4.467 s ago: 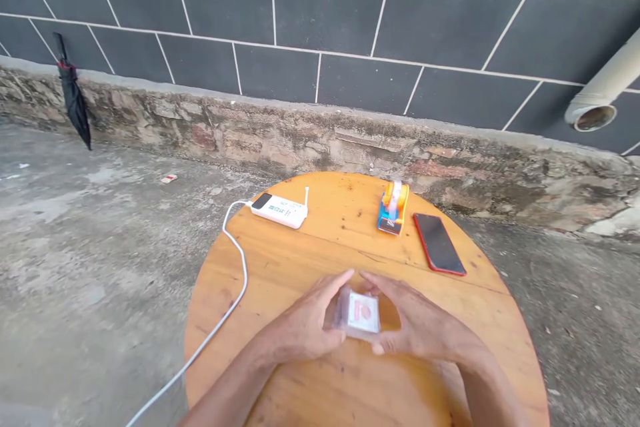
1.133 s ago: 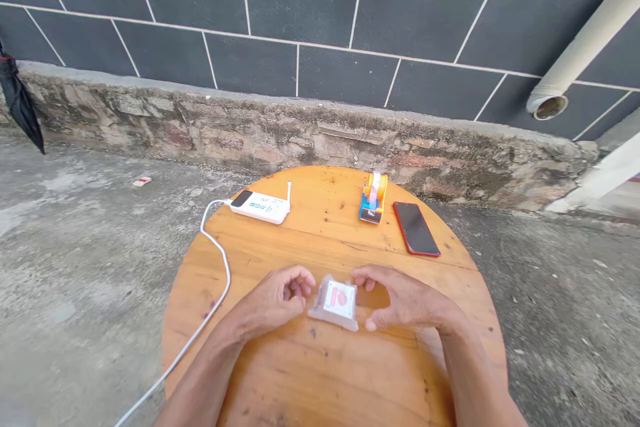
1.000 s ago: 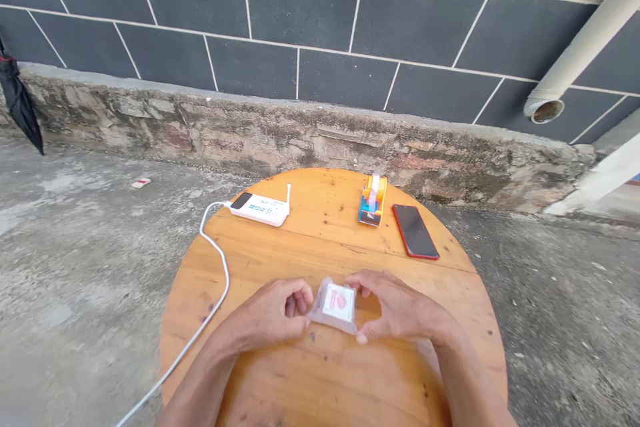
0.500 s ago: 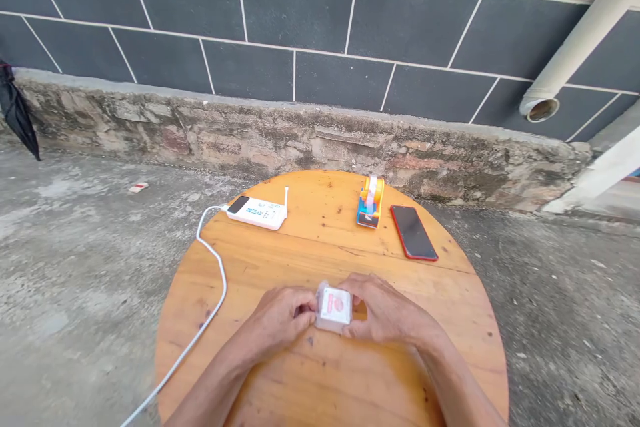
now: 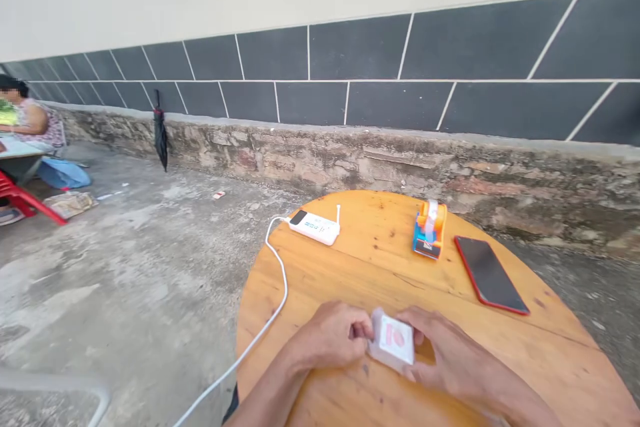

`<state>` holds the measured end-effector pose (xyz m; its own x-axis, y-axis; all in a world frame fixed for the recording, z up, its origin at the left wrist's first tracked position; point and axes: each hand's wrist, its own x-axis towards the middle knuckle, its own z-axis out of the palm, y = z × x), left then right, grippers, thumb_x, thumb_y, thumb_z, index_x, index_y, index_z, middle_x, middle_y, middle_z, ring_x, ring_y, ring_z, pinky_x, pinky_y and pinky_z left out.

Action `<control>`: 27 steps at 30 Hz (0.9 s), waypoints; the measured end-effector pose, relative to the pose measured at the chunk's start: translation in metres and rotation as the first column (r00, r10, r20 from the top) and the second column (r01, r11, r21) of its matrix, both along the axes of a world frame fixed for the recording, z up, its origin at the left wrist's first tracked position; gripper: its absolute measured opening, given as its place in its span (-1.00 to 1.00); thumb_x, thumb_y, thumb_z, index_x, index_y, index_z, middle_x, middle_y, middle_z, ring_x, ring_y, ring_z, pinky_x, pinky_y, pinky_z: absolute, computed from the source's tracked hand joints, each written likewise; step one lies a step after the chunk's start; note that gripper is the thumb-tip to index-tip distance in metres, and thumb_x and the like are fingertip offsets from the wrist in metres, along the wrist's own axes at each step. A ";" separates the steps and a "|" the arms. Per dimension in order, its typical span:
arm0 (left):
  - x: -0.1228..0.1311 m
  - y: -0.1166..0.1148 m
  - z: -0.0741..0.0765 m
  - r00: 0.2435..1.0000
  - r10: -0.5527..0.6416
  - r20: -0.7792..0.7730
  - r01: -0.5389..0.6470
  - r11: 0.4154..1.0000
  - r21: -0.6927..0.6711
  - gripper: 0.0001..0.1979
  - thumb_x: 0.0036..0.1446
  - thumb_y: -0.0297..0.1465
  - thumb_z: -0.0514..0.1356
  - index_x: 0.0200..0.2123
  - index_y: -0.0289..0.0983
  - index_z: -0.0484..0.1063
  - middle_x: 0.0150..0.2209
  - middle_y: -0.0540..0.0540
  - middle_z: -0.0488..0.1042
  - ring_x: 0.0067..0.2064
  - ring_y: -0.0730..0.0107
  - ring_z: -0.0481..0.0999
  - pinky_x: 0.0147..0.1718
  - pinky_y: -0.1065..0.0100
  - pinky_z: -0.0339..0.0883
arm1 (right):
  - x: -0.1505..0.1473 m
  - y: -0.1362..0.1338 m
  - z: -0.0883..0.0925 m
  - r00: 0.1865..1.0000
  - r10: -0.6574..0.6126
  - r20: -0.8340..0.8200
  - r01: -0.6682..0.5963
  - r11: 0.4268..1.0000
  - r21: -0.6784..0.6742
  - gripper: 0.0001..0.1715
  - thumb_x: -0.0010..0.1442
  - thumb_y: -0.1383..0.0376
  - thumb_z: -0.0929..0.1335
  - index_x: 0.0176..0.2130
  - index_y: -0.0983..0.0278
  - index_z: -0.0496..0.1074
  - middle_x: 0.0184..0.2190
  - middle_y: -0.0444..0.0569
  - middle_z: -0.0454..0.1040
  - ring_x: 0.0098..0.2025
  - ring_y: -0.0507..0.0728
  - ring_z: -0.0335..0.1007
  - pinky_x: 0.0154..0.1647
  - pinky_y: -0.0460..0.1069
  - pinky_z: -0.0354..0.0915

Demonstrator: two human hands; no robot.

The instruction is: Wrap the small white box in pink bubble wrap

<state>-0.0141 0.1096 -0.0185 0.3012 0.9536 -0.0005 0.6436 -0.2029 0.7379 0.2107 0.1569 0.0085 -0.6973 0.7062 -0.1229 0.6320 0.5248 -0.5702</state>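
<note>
A small clear plastic packet with a white label and a red mark lies between my two hands on the round wooden table. My left hand is curled and pinches the packet's left edge. The fingers of my right hand close on its right side. Both hands rest low near the table's front edge.
At the table's far side lie a white power bank with a white cable running off the left edge, an orange and blue tape dispenser and a red-edged phone. A black umbrella leans on the wall. A person sits far left.
My head has turned left, so the table now sits right of centre and the seated person has come into view. Both hands have closed tighter on the packet.
</note>
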 end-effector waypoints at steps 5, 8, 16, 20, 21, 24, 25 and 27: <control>0.002 0.001 -0.003 1.000 0.020 -0.008 -0.020 1.000 0.004 -0.79 -0.07 -0.47 0.10 -0.39 -0.18 0.51 -0.51 0.11 0.47 -0.46 0.54 0.39 -0.48 0.54 0.11 | 0.000 0.006 -0.006 0.999 0.032 0.014 -0.032 0.999 0.008 -0.64 -0.07 0.26 0.38 -0.19 0.21 0.43 -0.31 -0.09 0.45 -0.27 0.15 0.35 -0.23 -0.02 0.26; 0.004 0.002 -0.005 0.999 0.031 -0.016 -0.031 1.000 -0.004 -0.81 -0.06 -0.47 0.11 -0.40 -0.17 0.50 -0.49 0.12 0.49 -0.43 0.53 0.40 -0.46 0.54 0.11 | -0.001 0.004 -0.002 1.000 0.003 0.014 -0.003 1.000 0.009 -0.62 -0.09 0.26 0.40 -0.19 0.21 0.43 -0.32 -0.10 0.45 -0.28 0.13 0.35 -0.25 -0.04 0.25; 0.005 0.001 0.001 0.998 0.037 -0.053 -0.038 0.999 -0.018 -0.78 -0.06 -0.50 0.04 -0.42 -0.21 0.48 -0.53 0.07 0.44 -0.48 0.47 0.33 -0.52 0.49 0.06 | -0.002 -0.005 0.012 1.000 -0.030 0.000 0.030 0.999 0.014 -0.51 -0.09 0.23 0.45 -0.10 0.20 0.44 -0.24 -0.07 0.47 -0.21 0.17 0.36 -0.16 -0.01 0.24; 0.004 0.003 0.002 0.999 0.031 -0.035 -0.033 0.999 -0.043 -0.71 -0.05 -0.51 0.00 -0.39 -0.22 0.51 -0.54 0.05 0.42 -0.49 0.45 0.30 -0.53 0.48 0.04 | 0.009 -0.001 0.009 1.000 -0.004 -0.031 0.003 1.000 -0.022 -0.32 -0.14 0.12 0.50 -0.01 0.17 0.39 -0.19 -0.08 0.47 -0.17 0.17 0.37 -0.11 0.01 0.25; 0.003 0.003 0.002 0.999 0.036 -0.028 -0.037 0.998 -0.051 -0.70 -0.06 -0.51 -0.01 -0.39 -0.23 0.51 -0.53 0.04 0.42 -0.48 0.45 0.30 -0.53 0.48 0.05 | 0.014 0.001 0.008 0.999 -0.006 -0.038 0.005 1.000 -0.025 -0.28 -0.15 0.10 0.50 0.02 0.17 0.37 -0.17 -0.08 0.46 -0.16 0.17 0.37 -0.09 0.01 0.25; 0.002 0.005 -0.001 0.999 0.054 0.001 -0.054 0.996 -0.066 -0.71 -0.07 -0.52 -0.02 -0.40 -0.24 0.49 -0.52 0.04 0.43 -0.47 0.45 0.30 -0.51 0.47 0.06 | 0.030 0.008 0.006 0.997 -0.065 -0.038 0.064 0.997 -0.037 -0.26 -0.13 0.11 0.49 0.04 0.21 0.35 -0.11 -0.04 0.45 -0.12 0.17 0.37 -0.06 0.03 0.26; 0.001 0.005 -0.003 0.998 0.057 0.018 -0.055 0.996 -0.069 -0.72 -0.06 -0.52 -0.02 -0.41 -0.25 0.48 -0.51 0.05 0.43 -0.47 0.45 0.30 -0.50 0.47 0.07 | 0.035 0.011 0.005 0.996 -0.084 -0.042 0.081 0.995 -0.055 -0.32 -0.10 0.13 0.48 0.02 0.23 0.38 -0.11 -0.02 0.46 -0.12 0.17 0.38 -0.06 0.03 0.27; 0.000 0.005 -0.006 0.997 0.058 0.058 -0.054 0.996 -0.078 -0.75 -0.04 -0.51 -0.03 -0.42 -0.26 0.44 -0.52 0.05 0.41 -0.47 0.46 0.31 -0.49 0.46 0.07 | 0.044 0.017 0.003 0.992 -0.107 -0.069 0.098 0.988 -0.122 -0.52 -0.01 0.18 0.43 -0.07 0.26 0.43 -0.17 -0.02 0.49 -0.16 0.14 0.39 -0.12 0.01 0.29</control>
<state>-0.0136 0.1151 -0.0242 0.2491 0.9668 -0.0570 0.6064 -0.1098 0.7875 0.2542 0.1739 0.0117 -0.6321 0.7584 -0.1593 0.6319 0.3854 -0.6724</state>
